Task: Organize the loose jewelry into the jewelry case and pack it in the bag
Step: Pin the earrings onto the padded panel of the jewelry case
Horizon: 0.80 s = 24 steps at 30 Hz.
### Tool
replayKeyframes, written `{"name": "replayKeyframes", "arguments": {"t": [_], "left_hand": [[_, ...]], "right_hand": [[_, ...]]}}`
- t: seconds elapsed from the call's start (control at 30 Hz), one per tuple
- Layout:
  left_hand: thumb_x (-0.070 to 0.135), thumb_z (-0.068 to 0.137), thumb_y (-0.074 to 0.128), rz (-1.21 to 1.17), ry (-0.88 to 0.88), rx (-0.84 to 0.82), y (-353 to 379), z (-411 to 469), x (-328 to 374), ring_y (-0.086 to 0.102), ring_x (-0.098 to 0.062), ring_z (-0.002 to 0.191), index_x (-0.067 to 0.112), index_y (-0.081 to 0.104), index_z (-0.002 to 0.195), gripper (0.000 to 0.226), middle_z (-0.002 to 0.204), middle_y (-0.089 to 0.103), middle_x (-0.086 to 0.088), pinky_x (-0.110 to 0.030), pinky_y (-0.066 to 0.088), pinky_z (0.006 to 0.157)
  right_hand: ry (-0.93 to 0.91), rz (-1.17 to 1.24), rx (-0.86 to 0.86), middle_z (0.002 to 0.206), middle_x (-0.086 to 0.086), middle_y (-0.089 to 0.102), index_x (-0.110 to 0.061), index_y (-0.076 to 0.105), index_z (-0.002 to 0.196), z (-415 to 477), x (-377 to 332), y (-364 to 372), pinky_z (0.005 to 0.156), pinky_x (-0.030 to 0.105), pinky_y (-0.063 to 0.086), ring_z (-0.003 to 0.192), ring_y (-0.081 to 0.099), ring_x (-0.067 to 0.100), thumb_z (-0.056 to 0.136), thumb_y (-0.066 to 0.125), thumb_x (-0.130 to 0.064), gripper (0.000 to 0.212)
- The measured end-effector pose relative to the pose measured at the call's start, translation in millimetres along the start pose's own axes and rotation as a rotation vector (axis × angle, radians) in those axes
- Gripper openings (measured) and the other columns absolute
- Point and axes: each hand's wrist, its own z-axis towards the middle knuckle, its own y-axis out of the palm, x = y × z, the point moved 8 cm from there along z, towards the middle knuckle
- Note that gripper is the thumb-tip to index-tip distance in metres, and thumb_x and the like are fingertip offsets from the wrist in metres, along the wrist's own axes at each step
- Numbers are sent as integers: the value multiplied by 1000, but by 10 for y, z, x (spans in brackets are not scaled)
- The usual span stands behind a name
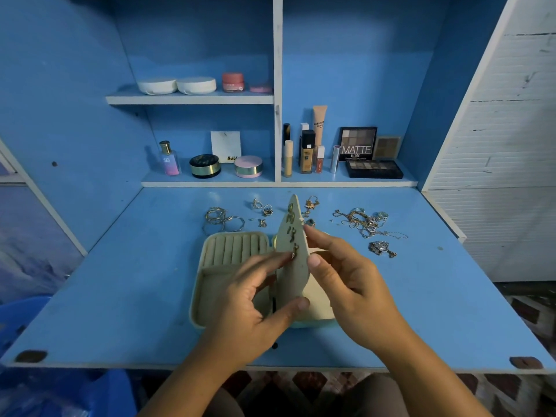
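left hand (246, 296) – bare | right hand (352, 284) – bare | lap: grey-brown cloth (379, 398)

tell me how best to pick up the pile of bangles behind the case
Pinch the bangles where their rims overlap in the middle, coming straight down from above. They are thin hoops lying flat on the desk, so a sideways approach would probably find little to catch.
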Motion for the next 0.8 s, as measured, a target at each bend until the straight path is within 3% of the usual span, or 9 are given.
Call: {"name": "replayKeyframes", "arguments": {"t": [0.1, 0.2, 0.3, 0.4, 0.53, 0.6, 0.7, 0.8], "left_hand": [[53, 78, 72, 72, -25, -61, 58, 0, -15, 57, -9, 122, 34, 59, 127, 54, 127, 59, 18, -32, 50, 98], [54, 76, 74, 126, -48, -99, 110, -4, -26, 55, -3, 122, 28, 63, 125, 57, 125, 58, 22, -19, 46, 100], [53, 75, 74, 176, -47, -108, 126, -3, -3, 53, 2, 120, 25, 65, 124, 58, 124, 58, 24, -8, 40, 97], [53, 75, 72, 218, -39, -96, 119, -9, 15, 54, 6, 117, 23, 67, 121, 56, 120, 59, 25, -4, 39, 94], [60, 74, 69, 346, -30, -128, 162, -22, -12, 55, 8, 110, 26, 70, 114, 53, 113, 58, 26, -7, 42, 92], [60, 75, 67, 420, 9, -151, 204, -35, -9, 57, 4, 106, 25, 72, 110, 50, 109, 60, 23, -14, 47, 91], [59, 77, 64, 495, 40, -167, 234, -49, 13, 58, -2, 105, 23, 73, 107, 48, 107, 62, 18, -26, 54, 87], [59, 79, 63, 509, 54, -181, 241, -43, 25, 58, -3, 105, 23, 72, 108, 47, 107, 62, 17, -26, 54, 88]], "right_hand": [[-52, -170, 18, 114, -8, 62, -33, 53, 131, -79, -42, -121, 80, 22, 49, 106, 60, 15, 88, 48, -49, 46], [-92, -410, 42, 119, -17, 57, -29, 50, 135, -149, -46, -242, 88, 16, 45, 113, 55, 8, 92, 41, -51, 49], [-96, -480, 39, 122, -18, 55, -27, 48, 136, -184, -41, -282, 89, 8, 38, 116, 51, 2, 93, 38, -51, 50], [-101, -492, 16, 125, -18, 54, -27, 50, 134, -154, -9, -362, 93, 10, 37, 120, 48, 1, 94, 35, -51, 50], [-31, -758, 19, 128, -13, 51, -28, 54, 131, -33, 287, -695, 97, 9, 30, 123, 42, 5, 98, 40, -35, 36], [19, -929, -5, 132, -4, 51, -20, 54, 131, 1, 486, -815, 103, 18, 31, 125, 42, 15, 95, 51, -23, 37], [66, -1011, -88, 134, 1, 50, -16, 53, 133, -8, 680, -780, 101, 21, 31, 125, 44, 19, 92, 55, -24, 41], [58, -1008, -117, 131, 1, 53, -14, 57, 129, -38, 743, -706, 101, 29, 39, 120, 49, 21, 91, 52, -32, 42]]}}
